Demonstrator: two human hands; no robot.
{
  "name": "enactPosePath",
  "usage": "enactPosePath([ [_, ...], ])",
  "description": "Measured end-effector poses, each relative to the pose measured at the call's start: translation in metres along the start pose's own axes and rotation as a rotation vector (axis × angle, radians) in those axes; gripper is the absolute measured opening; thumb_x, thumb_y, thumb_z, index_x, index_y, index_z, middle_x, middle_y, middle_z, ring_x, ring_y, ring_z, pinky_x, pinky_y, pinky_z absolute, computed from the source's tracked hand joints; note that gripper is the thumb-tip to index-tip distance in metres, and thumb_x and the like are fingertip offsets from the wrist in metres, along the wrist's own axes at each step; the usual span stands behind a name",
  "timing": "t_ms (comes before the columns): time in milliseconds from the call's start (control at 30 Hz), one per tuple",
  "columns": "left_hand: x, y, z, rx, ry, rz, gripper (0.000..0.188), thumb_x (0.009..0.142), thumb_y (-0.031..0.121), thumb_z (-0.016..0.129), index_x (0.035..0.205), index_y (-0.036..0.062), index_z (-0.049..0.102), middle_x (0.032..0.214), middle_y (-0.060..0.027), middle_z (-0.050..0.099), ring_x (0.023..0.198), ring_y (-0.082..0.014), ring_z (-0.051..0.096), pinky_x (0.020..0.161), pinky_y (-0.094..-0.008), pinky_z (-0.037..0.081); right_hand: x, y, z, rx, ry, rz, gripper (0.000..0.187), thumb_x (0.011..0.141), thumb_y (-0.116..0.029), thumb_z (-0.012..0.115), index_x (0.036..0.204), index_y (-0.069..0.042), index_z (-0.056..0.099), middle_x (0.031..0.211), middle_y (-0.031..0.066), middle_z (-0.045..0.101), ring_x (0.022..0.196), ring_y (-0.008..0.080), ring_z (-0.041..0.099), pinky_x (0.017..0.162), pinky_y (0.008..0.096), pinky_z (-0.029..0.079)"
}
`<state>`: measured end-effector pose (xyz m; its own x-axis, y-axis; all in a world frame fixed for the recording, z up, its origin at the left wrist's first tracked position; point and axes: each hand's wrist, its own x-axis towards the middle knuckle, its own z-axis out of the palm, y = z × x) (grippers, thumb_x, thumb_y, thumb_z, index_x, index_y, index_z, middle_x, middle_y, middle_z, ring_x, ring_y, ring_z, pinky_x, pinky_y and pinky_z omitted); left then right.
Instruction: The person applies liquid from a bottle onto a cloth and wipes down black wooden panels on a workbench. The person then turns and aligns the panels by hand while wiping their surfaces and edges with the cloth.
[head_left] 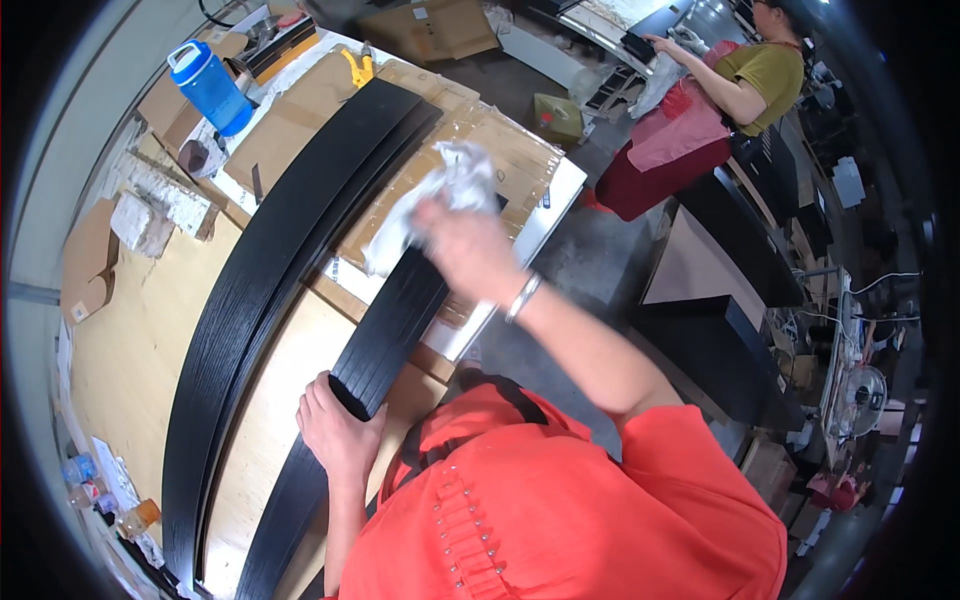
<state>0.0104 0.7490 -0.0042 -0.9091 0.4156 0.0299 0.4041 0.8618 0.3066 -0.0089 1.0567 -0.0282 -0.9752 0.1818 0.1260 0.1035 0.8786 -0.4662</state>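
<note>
A long black wood-grained board (393,312) runs from the lower left of the workbench up toward its far right corner. My left hand (338,428) is wrapped over the board's edge, its thumb on the near side. Farther along, my right hand (465,248), smeared by motion, presses a crumpled white cloth (440,195) against the board's far end. The cloth and hand hide that end. To the left, more long black boards (268,235) lie close together, apart from the one I hold.
Cardboard (500,150) covers the bench's far part. A blue water bottle (218,95) and yellow-handled pliers (357,68) are at the back left. Small bottles (138,518) line the left edge. A co-worker (700,120) stands beyond, right, near large black panels (705,335).
</note>
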Motion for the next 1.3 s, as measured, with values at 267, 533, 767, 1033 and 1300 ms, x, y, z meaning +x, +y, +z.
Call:
enactPosePath([
  [267,0.004,0.003,0.004,-0.028,-0.030,-0.024,0.085,0.058,0.022,0.092,0.130,0.0015,0.052,0.115,-0.0166,0.061,0.111,-0.0371,0.057,0.100,-0.0458,0.044,0.015,0.118,-0.027,1.334,0.283,0.580,0.025,0.103,-0.026,0.059,0.100,-0.005,0.071,0.085,-0.0016,0.067,0.075,0.0078,0.060,0.066,0.0242,0.048],
  [533,0.005,0.003,-0.001,-0.008,-0.060,-0.045,0.086,0.058,0.023,0.093,0.130,0.0014,0.051,0.118,-0.0166,0.059,0.113,-0.0365,0.056,0.102,-0.0460,0.043,0.015,0.116,-0.022,1.410,0.017,0.534,0.031,0.104,-0.035,0.061,0.101,-0.006,0.072,0.088,-0.0041,0.067,0.080,0.0052,0.059,0.072,0.0230,0.047],
  [767,0.006,0.003,0.000,-0.009,-0.040,-0.003,0.085,0.058,0.022,0.092,0.129,0.0007,0.051,0.116,-0.0167,0.059,0.110,-0.0370,0.056,0.101,-0.0464,0.044,0.009,0.101,-0.002,1.382,0.251,0.516,0.035,0.107,-0.037,0.056,0.103,-0.005,0.071,0.093,-0.0015,0.068,0.082,0.0082,0.060,0.076,0.0259,0.049],
  [1033,0.005,0.003,-0.001,-0.027,-0.063,-0.040,0.086,0.058,0.022,0.093,0.130,0.0003,0.052,0.116,-0.0171,0.060,0.111,-0.0372,0.057,0.101,-0.0461,0.044,-0.013,0.116,0.005,1.505,0.509,0.727,0.035,0.108,-0.034,0.052,0.107,-0.004,0.070,0.093,0.0031,0.071,0.083,0.0122,0.066,0.073,0.0275,0.053],
  [1300,0.004,0.003,0.001,-0.034,-0.024,-0.010,0.085,0.057,0.021,0.093,0.129,0.0011,0.052,0.116,-0.0172,0.060,0.111,-0.0375,0.057,0.101,-0.0464,0.044,-0.020,0.083,0.005,0.638,0.436,0.163,0.026,0.093,-0.007,0.069,0.115,0.007,0.072,0.121,0.0150,0.072,0.100,0.0190,0.070,0.087,0.0278,0.053],
])
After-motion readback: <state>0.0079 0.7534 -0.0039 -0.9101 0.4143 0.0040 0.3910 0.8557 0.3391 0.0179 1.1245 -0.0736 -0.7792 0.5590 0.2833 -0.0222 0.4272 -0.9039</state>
